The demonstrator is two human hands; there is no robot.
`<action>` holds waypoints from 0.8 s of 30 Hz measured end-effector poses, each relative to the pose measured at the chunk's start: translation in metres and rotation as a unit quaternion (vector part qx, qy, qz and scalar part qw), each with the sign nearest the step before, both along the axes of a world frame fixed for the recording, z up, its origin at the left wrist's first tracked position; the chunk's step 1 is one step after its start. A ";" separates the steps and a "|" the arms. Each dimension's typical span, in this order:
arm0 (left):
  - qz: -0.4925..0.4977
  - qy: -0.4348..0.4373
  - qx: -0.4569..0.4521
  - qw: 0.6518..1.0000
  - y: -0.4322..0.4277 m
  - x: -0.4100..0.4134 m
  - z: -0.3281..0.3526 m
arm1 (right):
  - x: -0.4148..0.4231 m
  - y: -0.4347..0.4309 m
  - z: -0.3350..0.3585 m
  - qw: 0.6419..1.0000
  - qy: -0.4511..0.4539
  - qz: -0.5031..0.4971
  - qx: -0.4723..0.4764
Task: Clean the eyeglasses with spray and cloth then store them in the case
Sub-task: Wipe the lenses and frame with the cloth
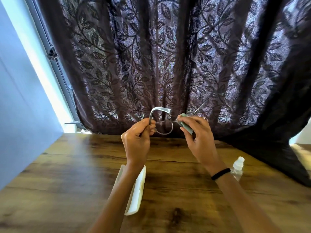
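Observation:
I hold thin-rimmed eyeglasses [164,130] up above the far part of the wooden table [67,174]. My left hand [137,140] grips the frame at its left hinge, with one temple arm bent out above it. My right hand [197,137] pinches a grey-green cloth [186,126] around the right lens, which is hidden by the cloth. The other temple arm sticks up to the right. A white glasses case [137,192] lies on the table under my left forearm. A small clear spray bottle [237,168] with a white cap stands behind my right wrist.
A dark curtain [159,56] with a leaf pattern hangs right behind the table's far edge and drapes over its right side. A pale wall [15,98] and a window frame run along the left.

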State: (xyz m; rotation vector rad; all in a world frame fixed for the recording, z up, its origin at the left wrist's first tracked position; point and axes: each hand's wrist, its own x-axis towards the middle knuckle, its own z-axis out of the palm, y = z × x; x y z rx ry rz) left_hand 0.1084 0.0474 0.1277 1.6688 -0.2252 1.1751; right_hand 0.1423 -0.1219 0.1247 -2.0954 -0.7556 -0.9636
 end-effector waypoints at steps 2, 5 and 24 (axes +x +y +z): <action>0.000 -0.001 -0.005 1.000 0.000 -0.001 0.001 | 0.000 -0.001 -0.001 0.999 -0.032 -0.020 -0.008; 0.002 0.001 0.001 1.000 -0.001 0.000 -0.001 | 0.000 -0.005 -0.003 0.994 -0.086 -0.061 -0.023; -0.056 0.018 -0.006 0.998 -0.001 0.005 0.004 | 0.015 -0.004 -0.001 0.998 0.006 -0.024 -0.056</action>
